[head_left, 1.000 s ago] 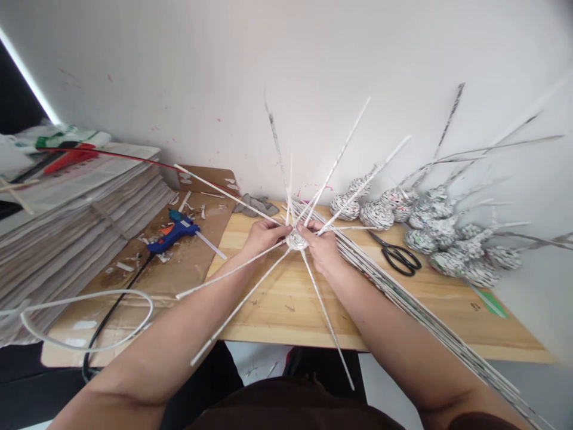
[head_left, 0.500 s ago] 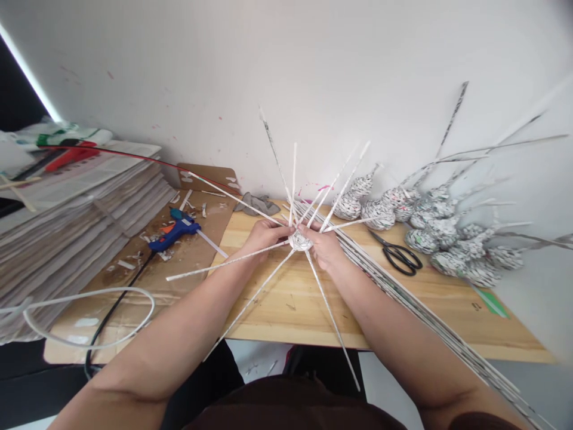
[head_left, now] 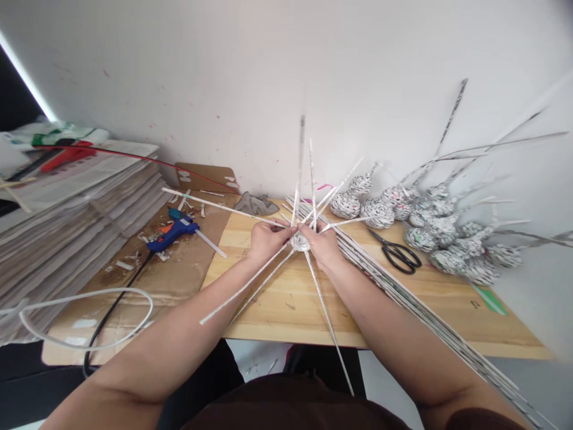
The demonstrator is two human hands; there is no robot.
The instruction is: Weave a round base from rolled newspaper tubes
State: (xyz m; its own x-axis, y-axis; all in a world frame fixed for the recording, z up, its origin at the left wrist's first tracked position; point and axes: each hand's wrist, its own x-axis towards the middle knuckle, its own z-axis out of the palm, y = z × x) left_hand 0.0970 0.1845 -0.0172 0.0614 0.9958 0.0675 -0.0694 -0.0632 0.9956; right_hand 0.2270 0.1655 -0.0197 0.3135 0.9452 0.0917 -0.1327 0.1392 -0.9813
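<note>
Clearly, what I have before me is a small woven paper piece (head_left: 300, 242), held between the left hand (head_left: 267, 241) and the right hand (head_left: 326, 247) at the middle of the tabletop (head_left: 277, 313); whether its underside touches down, I cannot tell. Each grip is closed on it — the left pinching one side, the right the other — with the thumb tips nearly meeting at its far edge. Long thin paper spokes (head_left: 321, 298) fan out from it, some rising toward the wall (head_left: 215, 89), others slanting back toward me. I judge the whole very light, the woven centre fairly firm but easy to dent, the spokes springy and likely to crease for good if bent sharply. Paper like this should not be slippery, so a soft fingertip pinch ought to do. I favour holding at the woven rim, close to the spoke bases, rather than by a spoke's far end, where leverage could kink it. I also mind the bundle of paper rods (head_left: 412, 310) running past the right hand, as a long spoke could snag there.
</note>
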